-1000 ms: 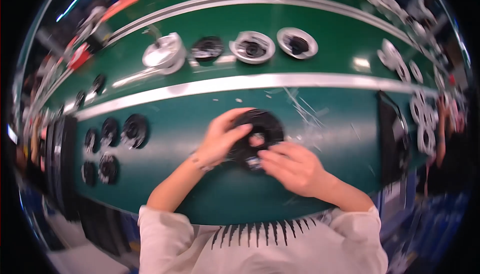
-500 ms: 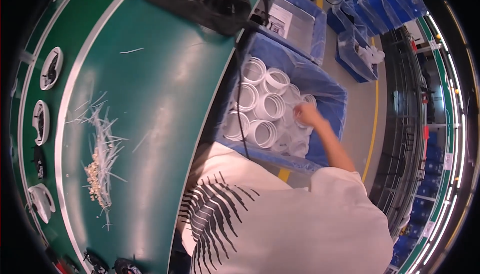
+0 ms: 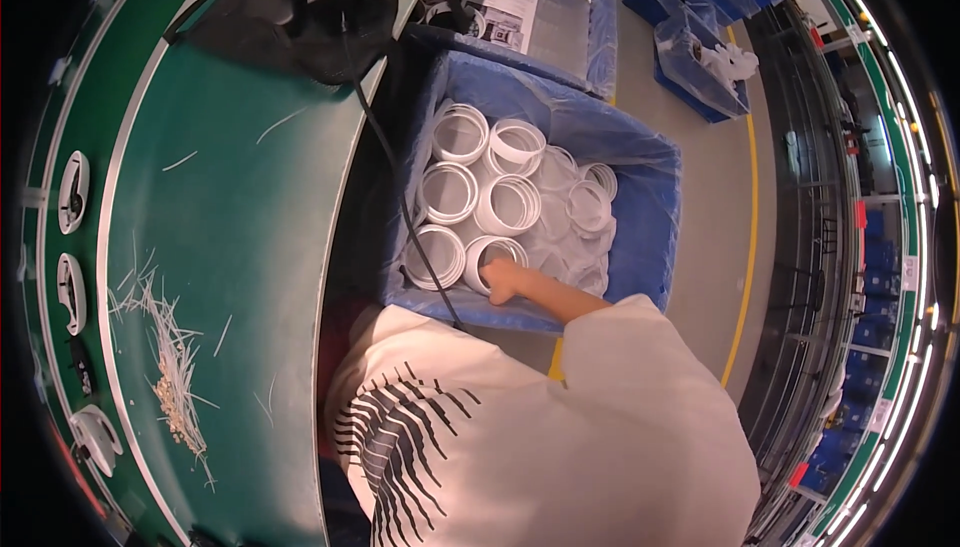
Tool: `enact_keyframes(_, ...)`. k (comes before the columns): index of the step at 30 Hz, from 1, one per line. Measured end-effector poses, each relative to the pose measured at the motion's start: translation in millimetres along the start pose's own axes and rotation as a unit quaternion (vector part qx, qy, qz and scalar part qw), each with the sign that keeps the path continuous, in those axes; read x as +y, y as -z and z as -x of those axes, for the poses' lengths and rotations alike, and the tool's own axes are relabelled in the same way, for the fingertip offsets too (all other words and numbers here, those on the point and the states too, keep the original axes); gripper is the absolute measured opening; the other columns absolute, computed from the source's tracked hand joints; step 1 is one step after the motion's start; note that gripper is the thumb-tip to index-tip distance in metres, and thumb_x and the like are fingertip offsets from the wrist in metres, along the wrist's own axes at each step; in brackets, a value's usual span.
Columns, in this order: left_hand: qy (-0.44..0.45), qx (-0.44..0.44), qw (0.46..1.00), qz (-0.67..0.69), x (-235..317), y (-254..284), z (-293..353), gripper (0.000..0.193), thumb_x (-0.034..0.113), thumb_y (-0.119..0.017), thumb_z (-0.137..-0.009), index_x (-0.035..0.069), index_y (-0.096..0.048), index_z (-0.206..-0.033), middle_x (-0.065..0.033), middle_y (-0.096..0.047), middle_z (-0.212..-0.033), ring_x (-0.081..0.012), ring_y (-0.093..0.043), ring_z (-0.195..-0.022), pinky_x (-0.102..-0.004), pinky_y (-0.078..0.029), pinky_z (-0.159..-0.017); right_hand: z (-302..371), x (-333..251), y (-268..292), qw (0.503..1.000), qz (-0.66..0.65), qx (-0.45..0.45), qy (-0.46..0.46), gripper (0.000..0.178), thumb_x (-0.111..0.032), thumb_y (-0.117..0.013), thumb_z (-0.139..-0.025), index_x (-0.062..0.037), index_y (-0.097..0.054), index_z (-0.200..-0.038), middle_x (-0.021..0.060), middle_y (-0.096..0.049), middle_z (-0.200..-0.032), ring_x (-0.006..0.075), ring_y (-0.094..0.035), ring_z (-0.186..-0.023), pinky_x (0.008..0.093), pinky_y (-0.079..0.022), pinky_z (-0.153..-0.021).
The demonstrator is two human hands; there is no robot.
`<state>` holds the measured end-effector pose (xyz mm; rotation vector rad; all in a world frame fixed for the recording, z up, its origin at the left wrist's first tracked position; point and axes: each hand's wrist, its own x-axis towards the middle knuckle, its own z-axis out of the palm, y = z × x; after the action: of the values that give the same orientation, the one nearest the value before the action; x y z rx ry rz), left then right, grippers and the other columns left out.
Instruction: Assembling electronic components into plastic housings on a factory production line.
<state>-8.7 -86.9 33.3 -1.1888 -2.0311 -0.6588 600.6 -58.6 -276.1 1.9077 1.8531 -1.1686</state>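
Though earlier farther off, right fingers [image 3: 494, 272] now at nearer white ring [image 3: 473, 265].

No text is coming out readable: white sheet [image 3: 512, 13] is lying in the upper blue bin [image 3: 604, 35], carrying small print and a dark picture, lettering is running too small to make out; small white tags [image 3: 909, 273] are showing beside the light strip [image 3: 933, 189] at far right, their marks also coming through too tiny

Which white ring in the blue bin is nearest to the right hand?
The ring just right of the one crossed by the cable. The right hand overlaps its rim in view; the others show clear of the hand.
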Motion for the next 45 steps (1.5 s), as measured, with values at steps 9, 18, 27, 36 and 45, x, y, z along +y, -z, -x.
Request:
enact_keyframes(9,-0.125,0.025,0.989,0.071,26.9,-25.1,-11.8,0.03,0.024,-0.055,-0.082,-0.001,-0.055,-0.099,-0.0146,-0.062,-0.078,-0.0241,-0.062,-0.07,-0.0317,-0.052,-0.059,-38.0,15.0,-48.1,0.934,-0.325,-0.01,-0.149,0.044,-0.03,-0.066,-0.058,0.0029,-0.062,-0.086,0.0213,-0.061,-0.086,0.0307,-0.06,-0.08,0.0383,-0.046,-0.069)
enact_keyframes(18,-0.149,0.011,0.986,0.07,63.0,-33.2,-36.0,0.023,0.012,-0.054,-0.082,-0.006,-0.058,-0.095,-0.0152,-0.063,-0.077,-0.0223,-0.062,-0.062,-0.0294,-0.051,-0.05,67.1,19.2,66.8,0.983,-0.04,-0.021,-0.179,0.076,-0.061,-0.07,-0.045,-0.0026,-0.061,-0.092,0.0192,-0.061,-0.09,0.0315,-0.058,-0.084,0.0377,-0.044,-0.075)
enact_keyframes(27,-0.076,-0.058,0.953,0.287,71.7,-72.4,-28.1,0.029,-0.006,-0.038,-0.085,-0.009,-0.044,-0.114,-0.0176,-0.052,-0.113,-0.0254,-0.052,-0.102,-0.0317,-0.043,-0.085,192.1,-66.0,296.7,0.921,-0.175,0.339,-0.081,0.083,-0.026,-0.084,-0.038,-0.0013,-0.05,-0.11,0.01,-0.056,-0.106,0.0207,-0.055,-0.095,0.0323,-0.041,-0.086)
enact_keyframes(36,0.026,-0.051,0.916,0.398,61.1,-89.5,0.0,0.032,-0.008,-0.038,-0.081,-0.009,-0.043,-0.113,-0.0202,-0.053,-0.108,-0.0264,-0.054,-0.097,-0.033,-0.043,-0.083,-52.5,-279.0,391.3,0.456,-0.753,-0.028,0.473,0.049,-0.049,-0.049,-0.081,-0.0074,-0.045,-0.108,0.0028,-0.05,-0.073,0.0172,-0.048,-0.061,0.0356,-0.041,-0.067)
enact_keyframes(45,0.048,-0.041,0.913,0.403,60.9,-98.0,-0.2,0.031,-0.007,-0.042,-0.077,-0.007,-0.048,-0.108,-0.0168,-0.059,-0.099,-0.0216,-0.058,-0.086,-0.0296,-0.047,-0.075,-174.9,-306.1,390.5,0.424,-0.818,0.125,0.368,0.044,-0.049,-0.042,-0.083,-0.0082,-0.055,-0.097,0.0086,-0.057,-0.073,0.0216,-0.054,-0.066,0.035,-0.046,-0.062)
